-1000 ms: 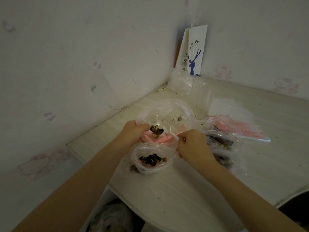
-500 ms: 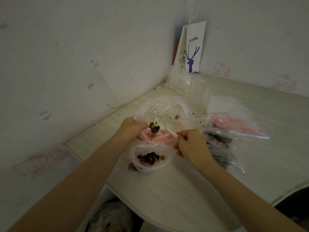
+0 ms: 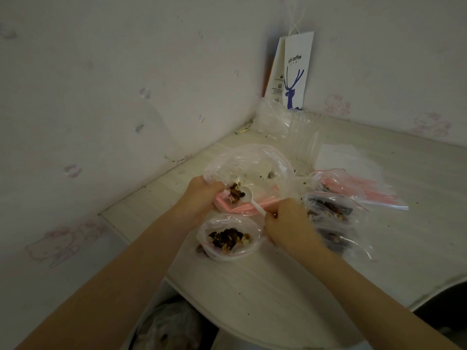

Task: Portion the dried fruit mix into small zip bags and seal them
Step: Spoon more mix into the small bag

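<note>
A large clear bag point(image 3: 252, 162) lies open on the table, with a small heap of dried fruit mix point(image 3: 235, 193) at its near edge. My left hand point(image 3: 202, 198) grips that bag's left rim. My right hand point(image 3: 288, 223) pinches the handle of a white plastic spoon point(image 3: 249, 197), whose bowl rests beside the fruit inside the large bag. In front of both hands an open small zip bag point(image 3: 228, 238) holds dark fruit and nut pieces. Several filled small zip bags point(image 3: 328, 210) lie to the right of my right hand.
A stack of empty zip bags with red strips point(image 3: 366, 190) lies at the right. Clear plastic packaging point(image 3: 290, 125) and a white coffee paper bag point(image 3: 294, 72) stand in the wall corner. Crumbs dot the pale table point(image 3: 278, 286). Its curved front edge is close below.
The spoon's bowl has come into sight and moved into the large bag beside the fruit heap. Both hands stay in nearly the same places.
</note>
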